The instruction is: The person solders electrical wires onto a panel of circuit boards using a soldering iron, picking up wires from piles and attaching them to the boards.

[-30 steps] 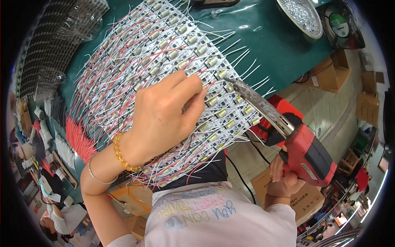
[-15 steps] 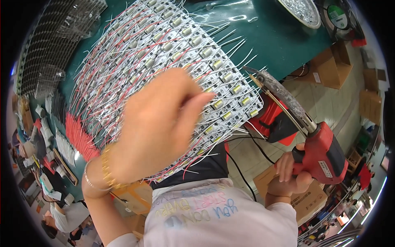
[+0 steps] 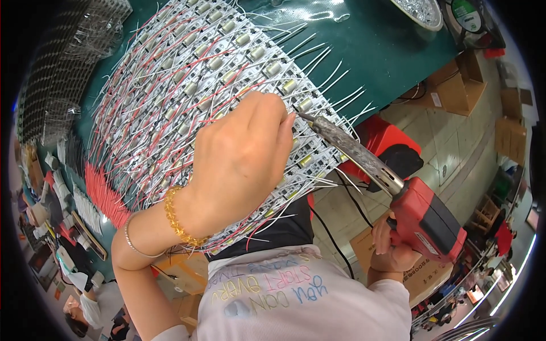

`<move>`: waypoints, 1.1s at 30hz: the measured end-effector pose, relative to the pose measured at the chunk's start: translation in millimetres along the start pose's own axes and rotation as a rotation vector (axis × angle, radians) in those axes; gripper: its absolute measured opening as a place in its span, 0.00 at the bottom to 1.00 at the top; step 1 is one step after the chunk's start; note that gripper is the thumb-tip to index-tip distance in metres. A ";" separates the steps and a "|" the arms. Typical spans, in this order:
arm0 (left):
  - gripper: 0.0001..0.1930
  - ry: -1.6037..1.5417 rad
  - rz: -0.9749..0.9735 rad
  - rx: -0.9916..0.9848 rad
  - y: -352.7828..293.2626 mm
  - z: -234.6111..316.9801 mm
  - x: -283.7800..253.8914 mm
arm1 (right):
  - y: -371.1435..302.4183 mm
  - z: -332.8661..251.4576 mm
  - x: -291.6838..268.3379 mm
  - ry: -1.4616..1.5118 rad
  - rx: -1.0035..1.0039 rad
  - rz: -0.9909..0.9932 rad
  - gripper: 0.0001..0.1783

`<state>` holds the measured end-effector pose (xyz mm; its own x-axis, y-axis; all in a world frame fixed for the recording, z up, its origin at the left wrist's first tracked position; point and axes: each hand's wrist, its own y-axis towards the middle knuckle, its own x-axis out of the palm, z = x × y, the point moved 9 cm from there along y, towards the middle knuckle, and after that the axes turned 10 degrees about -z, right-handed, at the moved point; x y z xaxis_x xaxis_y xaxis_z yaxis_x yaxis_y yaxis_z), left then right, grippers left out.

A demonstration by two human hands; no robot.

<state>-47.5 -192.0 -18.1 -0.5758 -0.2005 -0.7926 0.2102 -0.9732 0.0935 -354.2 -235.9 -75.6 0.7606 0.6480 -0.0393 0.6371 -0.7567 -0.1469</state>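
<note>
A large panel of white circuit boards point(image 3: 242, 40) lies in front of me, with rows of silvery and yellowish parts and many red and white wires standing off it. Over its near right part, my left hand point(image 3: 242, 153) is closed, thumb and forefinger pinched; what sits between the fingertips is hidden. My right hand point(image 3: 392, 250) grips a red and black soldering gun point(image 3: 429, 219) by its handle. The gun's long, grey-crusted barrel slants up and left across the panel's edge. Its dark tip is right beside my left fingertips, and I cannot tell whether it touches a board.
Bundles of red wires point(image 3: 105, 196) and white wires point(image 3: 86, 207) lie left of the panel on the green table mat point(image 3: 392, 62). A pale bowl point(image 3: 422, 12) stands far right, near a solder spool point(image 3: 467, 16). A red and black object point(image 3: 392, 153), cables and cardboard boxes point(image 3: 455, 88) are beyond the table's edge.
The soldering gun has swung left and down, bringing its tip from outside the panel's edge to my left fingertips. My left hand has shifted slightly right. The panel appears slightly farther left.
</note>
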 end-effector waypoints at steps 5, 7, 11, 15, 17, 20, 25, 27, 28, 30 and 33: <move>0.07 -0.025 -0.005 0.000 1.2 -1.7 2.0 | 21.9 -17.6 30.3 0.041 0.021 0.023 0.45; 0.07 -0.041 -0.004 -0.002 1.0 -2.6 0.3 | 17.5 -21.6 23.4 -0.041 0.016 0.001 0.44; 0.07 -0.037 -0.010 -0.002 1.8 -1.3 0.5 | 9.7 -5.9 14.3 -0.388 0.351 -0.062 0.21; 0.07 -0.049 -0.014 0.000 3.1 -1.8 -1.0 | 4.4 -19.6 12.7 -0.230 0.168 -0.031 0.25; 0.07 -0.052 -0.008 0.006 3.6 0.4 0.5 | 27.8 -26.4 32.1 0.079 0.123 -0.349 0.30; 0.07 -0.036 -0.002 0.003 2.4 -0.3 1.4 | 3.5 -17.9 14.7 0.118 0.118 0.288 0.31; 0.07 -0.009 0.007 -0.002 0.2 -2.5 -1.1 | 13.9 -11.9 29.2 0.216 0.135 0.060 0.36; 0.07 -0.024 0.017 0.001 1.1 -1.8 -0.7 | 13.8 -21.2 29.2 0.194 0.015 0.074 0.37; 0.07 -0.020 0.017 0.002 0.9 -1.8 -0.2 | 13.2 -20.2 30.1 0.203 0.018 0.070 0.36; 0.07 -0.028 0.024 0.003 0.3 -2.3 -0.4 | 12.2 -18.0 32.1 0.221 0.025 0.062 0.36; 0.07 -0.028 0.026 0.009 1.7 -0.7 -1.1 | 10.3 -19.0 33.9 0.236 0.037 0.059 0.35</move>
<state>-46.0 -193.4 -17.5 -0.5921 -0.2290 -0.7726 0.2183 -0.9685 0.1198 -319.4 -223.4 -59.7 0.8073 0.5612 0.1827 0.5889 -0.7861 -0.1876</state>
